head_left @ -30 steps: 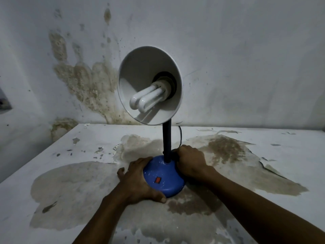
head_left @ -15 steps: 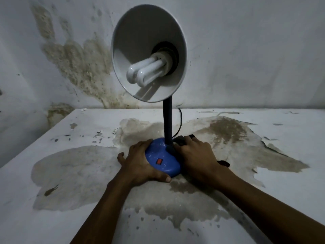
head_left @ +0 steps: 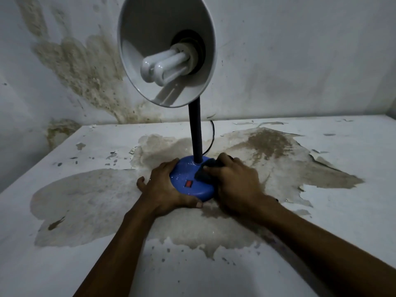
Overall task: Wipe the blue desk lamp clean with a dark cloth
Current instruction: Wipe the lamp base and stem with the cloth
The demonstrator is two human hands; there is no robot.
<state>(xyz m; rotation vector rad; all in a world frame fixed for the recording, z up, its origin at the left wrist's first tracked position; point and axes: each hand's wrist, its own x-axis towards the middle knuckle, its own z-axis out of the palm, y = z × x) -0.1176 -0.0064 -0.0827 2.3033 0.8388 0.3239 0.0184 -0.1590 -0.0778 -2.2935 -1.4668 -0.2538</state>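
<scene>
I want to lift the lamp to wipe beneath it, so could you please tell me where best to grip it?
Probably grip the neck low, just above the base, coming from the left. It is a slim upright post a hand can wrap; the right hand and cloth crowd the right, the cord trails behind, and the wide shade overhangs the top.

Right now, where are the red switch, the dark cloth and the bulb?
red switch (head_left: 188,183): head view, centre of its face.
dark cloth (head_left: 203,176): head view, the bunched part left uncovered.
bulb (head_left: 166,66): head view, middle of its white tubes.
</scene>
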